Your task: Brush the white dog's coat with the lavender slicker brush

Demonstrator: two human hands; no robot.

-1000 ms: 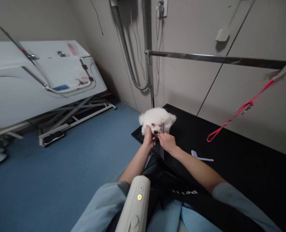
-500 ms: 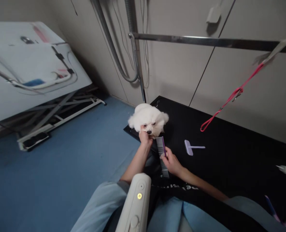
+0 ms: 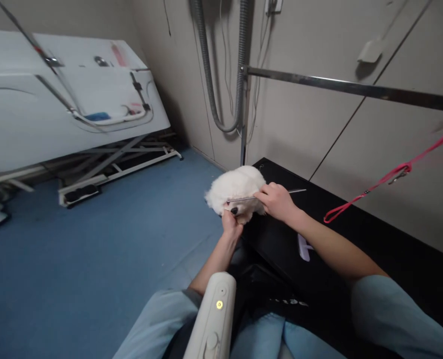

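Observation:
A fluffy white dog (image 3: 231, 185) is at the near left corner of the black grooming table (image 3: 274, 249), its dark nose toward me. My left hand (image 3: 231, 224) is closed around the dog's muzzle and chin from below. In my right hand (image 3: 277, 200) is a metal grooming comb (image 3: 240, 199), seen edge-on as a thin bar. One end of the comb lies across the dog's face just above the nose; the other sticks out past my fingers to the right. The dog's eyes are hidden behind the comb and fur.
A lilac slicker brush (image 3: 304, 248) lies on the table, partly under my right forearm. A pink leash loop (image 3: 371, 192) hangs from a metal bar (image 3: 337, 86). A grey hose (image 3: 225, 127) hangs on the wall. A white tub (image 3: 105, 99) stands at left. A pale device (image 3: 214, 319) juts up before my chest.
My right hand has lifted the comb from beside the table edge up to the dog's face and turned it sideways. My left hand stays at the muzzle. The view has shifted left.

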